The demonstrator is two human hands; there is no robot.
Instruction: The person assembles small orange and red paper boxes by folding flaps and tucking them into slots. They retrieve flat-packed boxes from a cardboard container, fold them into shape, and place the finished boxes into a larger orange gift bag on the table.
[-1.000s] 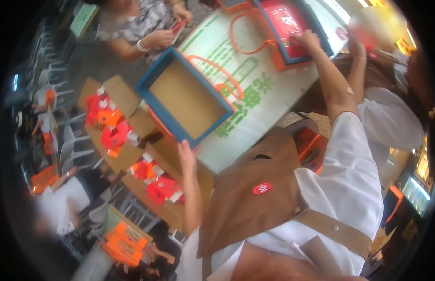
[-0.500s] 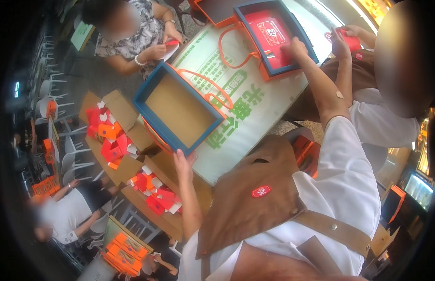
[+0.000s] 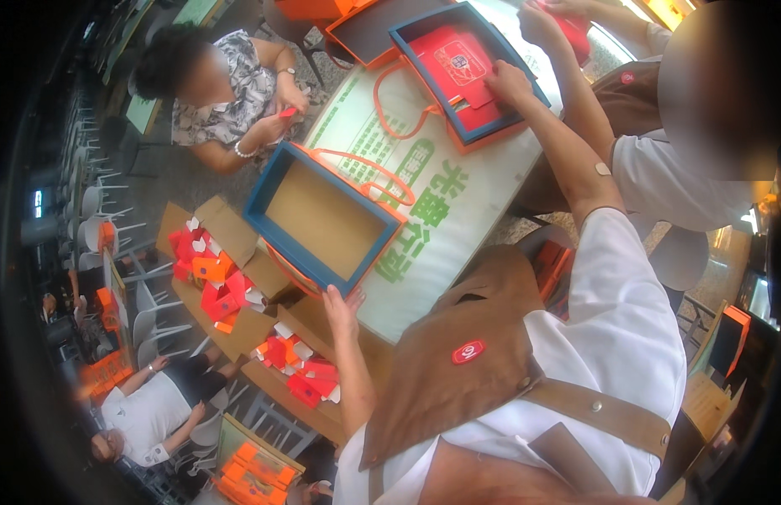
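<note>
Blue-walled open box point(image 3: 323, 220), cardboard-brown inside, orange cord handle at its far edge; lies on the pale tabletop with green lettering point(image 3: 458, 210), near its left edge. Left hand point(image 3: 343, 310): fingers loosely spread, resting against the near corner of this box, not closed around it.

Second blue box point(image 3: 458, 71), orange-edged, farther along the same table; holds a red inner tray point(image 3: 458, 63). Right hand point(image 3: 510, 82): arm fully extended, fingers bent down onto the right edge of the red tray, touching it; whether it pinches the tray cannot be told.

Brown apron with red badge point(image 3: 468, 352), worn over a white shirt, fills the lower middle.

Open cardboard cartons point(image 3: 239, 290), left of the table, hold red and orange folded packets.

Person in patterned top point(image 3: 226, 105), seated at the far left of the table, holds a small red item in both hands.

Co-worker in white shirt point(image 3: 676, 181), at right, hands on a red piece beyond the second box.
</note>
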